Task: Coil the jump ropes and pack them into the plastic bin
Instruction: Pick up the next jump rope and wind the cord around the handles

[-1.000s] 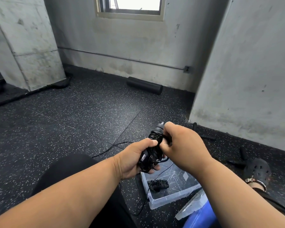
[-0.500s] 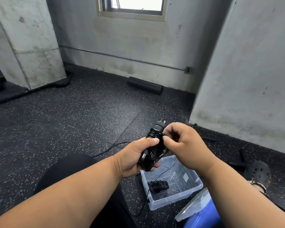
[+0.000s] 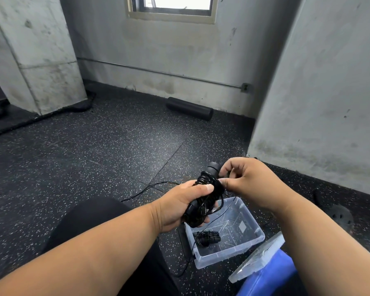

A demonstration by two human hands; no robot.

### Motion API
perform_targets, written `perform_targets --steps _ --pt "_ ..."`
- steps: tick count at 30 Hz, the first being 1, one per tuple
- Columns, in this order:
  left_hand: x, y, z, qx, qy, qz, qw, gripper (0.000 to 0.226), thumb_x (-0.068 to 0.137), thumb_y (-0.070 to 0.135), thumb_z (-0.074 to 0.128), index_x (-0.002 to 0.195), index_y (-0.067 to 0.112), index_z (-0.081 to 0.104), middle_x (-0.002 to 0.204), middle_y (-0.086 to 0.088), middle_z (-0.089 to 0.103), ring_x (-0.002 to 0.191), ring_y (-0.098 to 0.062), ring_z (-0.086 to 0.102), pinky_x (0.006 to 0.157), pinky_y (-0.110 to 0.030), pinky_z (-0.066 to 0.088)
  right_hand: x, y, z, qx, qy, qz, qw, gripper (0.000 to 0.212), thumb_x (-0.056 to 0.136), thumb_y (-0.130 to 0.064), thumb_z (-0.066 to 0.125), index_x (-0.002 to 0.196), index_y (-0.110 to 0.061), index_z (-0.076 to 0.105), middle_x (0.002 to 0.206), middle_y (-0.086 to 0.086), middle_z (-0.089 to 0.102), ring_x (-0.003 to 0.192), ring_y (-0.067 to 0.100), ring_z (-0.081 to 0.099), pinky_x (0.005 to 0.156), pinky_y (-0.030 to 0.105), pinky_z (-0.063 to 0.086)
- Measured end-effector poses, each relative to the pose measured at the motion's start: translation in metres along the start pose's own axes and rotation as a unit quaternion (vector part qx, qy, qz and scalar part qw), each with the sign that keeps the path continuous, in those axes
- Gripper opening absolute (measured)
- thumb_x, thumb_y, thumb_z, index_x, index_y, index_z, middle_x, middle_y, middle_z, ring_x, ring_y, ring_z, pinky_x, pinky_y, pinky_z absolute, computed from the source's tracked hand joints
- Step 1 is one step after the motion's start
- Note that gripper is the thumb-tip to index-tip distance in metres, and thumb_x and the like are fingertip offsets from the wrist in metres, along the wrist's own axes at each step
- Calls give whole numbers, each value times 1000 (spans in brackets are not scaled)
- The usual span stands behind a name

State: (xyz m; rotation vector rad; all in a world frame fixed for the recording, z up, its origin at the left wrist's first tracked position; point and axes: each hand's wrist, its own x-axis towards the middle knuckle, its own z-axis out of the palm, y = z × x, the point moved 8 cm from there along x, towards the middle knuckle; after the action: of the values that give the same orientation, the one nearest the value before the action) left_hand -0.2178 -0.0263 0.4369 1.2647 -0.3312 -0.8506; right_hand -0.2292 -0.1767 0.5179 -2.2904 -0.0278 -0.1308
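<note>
My left hand (image 3: 179,206) grips the black handles of a jump rope (image 3: 207,186), its thin cord wound round them in a tight bundle. My right hand (image 3: 248,180) pinches the cord beside the top of the bundle. A loose tail of cord (image 3: 150,189) trails left across the floor, and another strand hangs down toward the clear plastic bin (image 3: 252,242) just below my hands. Inside the bin lies a second coiled black jump rope (image 3: 206,238).
The bin's clear lid (image 3: 259,257) leans on a blue object (image 3: 269,276) at the lower right. A black foam roller (image 3: 189,108) lies by the far wall. A thick black rope (image 3: 77,107) curls round the concrete pillar (image 3: 36,56). My black-clad knee (image 3: 90,218) is below.
My right hand has drawn back from over the handles' top and now pinches the cord at the bundle's right side. The left hand keeps its grip on the bundle.
</note>
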Motion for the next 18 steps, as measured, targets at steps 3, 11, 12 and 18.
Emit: perform_targets --steps 3,11,12,18 --pt "2 -2 3 -22 6 8 1000 25 103 24 63 120 8 54 103 -17 66 65 -14 73 49 -24 55 -1 -3 -1 -77 18 -6 997 13 85 -21 82 79 -28 73 67 -6 69 56 6 55 59 29 48" --pt "7 -9 -1 9 27 -11 1000 43 99 38 69 126 8 53 106 -16 69 70 -25 71 53 -29 57 -3 -6 4 -196 18 -49 979 16 90 -24 73 74 -29 69 70 -15 67 65 2 59 60 23 47" --pt "7 -10 -1 18 21 -18 999 50 94 42 69 128 9 53 107 -16 70 72 -27 71 54 -30 57 -3 -3 4 -171 6 -51 984 17 89 -23 74 74 -29 68 68 -15 67 62 2 58 59 21 47" --pt "4 -14 2 49 -66 -85 993 66 94 63 57 134 11 60 115 -13 70 75 -24 67 56 -26 56 -7 9 -4 -38 -21 -36 998 21 85 -12 77 71 -20 63 57 -11 58 52 6 44 53 23 40"
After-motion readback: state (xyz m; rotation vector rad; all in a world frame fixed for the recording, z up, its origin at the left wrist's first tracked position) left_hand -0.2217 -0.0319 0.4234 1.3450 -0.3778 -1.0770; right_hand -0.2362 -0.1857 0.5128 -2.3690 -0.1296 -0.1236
